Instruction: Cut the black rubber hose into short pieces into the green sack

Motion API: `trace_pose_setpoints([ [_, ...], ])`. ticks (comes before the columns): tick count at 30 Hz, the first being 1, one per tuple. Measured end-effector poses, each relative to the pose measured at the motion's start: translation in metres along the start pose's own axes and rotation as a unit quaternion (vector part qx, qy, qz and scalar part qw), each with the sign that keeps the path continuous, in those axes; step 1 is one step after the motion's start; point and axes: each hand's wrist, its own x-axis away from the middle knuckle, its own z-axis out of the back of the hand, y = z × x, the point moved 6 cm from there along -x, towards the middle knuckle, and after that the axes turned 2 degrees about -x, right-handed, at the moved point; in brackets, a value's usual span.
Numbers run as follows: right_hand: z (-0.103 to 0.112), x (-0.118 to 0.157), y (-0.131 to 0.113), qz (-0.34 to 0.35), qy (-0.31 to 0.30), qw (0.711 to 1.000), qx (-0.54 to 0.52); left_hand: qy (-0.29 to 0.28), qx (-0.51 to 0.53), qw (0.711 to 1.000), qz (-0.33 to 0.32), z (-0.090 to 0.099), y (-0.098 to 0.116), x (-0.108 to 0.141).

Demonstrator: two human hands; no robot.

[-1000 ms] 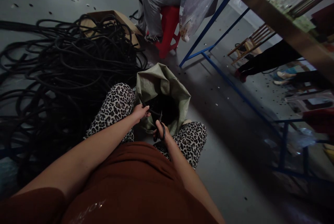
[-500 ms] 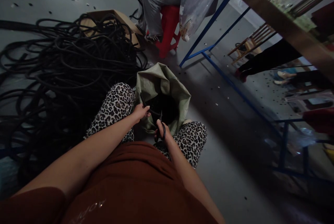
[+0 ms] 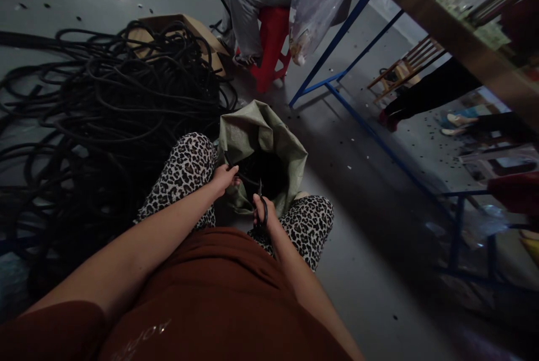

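Observation:
Between my knees stands a greenish woven sack [image 3: 290,136], its mouth spread wide and dark inside. My left hand [image 3: 225,177] is closed on a black rubber strip [image 3: 249,181] over the sack's left rim. The strip's free end points right, toward the scissors. My right hand [image 3: 264,209] grips black-handled scissors [image 3: 265,212] at the near rim, their blades pointing up and away over the opening. Whether the blades touch the strip is too dark to tell.
A large tangled heap of black rubber strips [image 3: 105,97] lies to my left, against a cardboard box [image 3: 193,27]. Ahead, a co-worker sits on a red stool [image 3: 272,41] beside a hanging plastic bag [image 3: 314,13]. A blue-legged table [image 3: 337,41] stands at the right.
My left hand has shifted slightly left, and the piece standing up above its fingers is less visible. The scissors in my right hand have turned a little, with their blades closer to the strip's end.

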Motion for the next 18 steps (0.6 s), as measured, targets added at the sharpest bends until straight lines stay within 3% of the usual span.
trace_pose_setpoints([
  [12,0.009,-0.002,0.009,-0.003,0.046,0.999,0.005,0.01,-0.002,1.0,0.005,-0.001,-0.004,-0.004],
  [18,0.006,-0.004,0.012,-0.036,0.024,0.998,-0.045,0.018,0.023,1.0,-0.003,0.001,0.0,0.0],
])
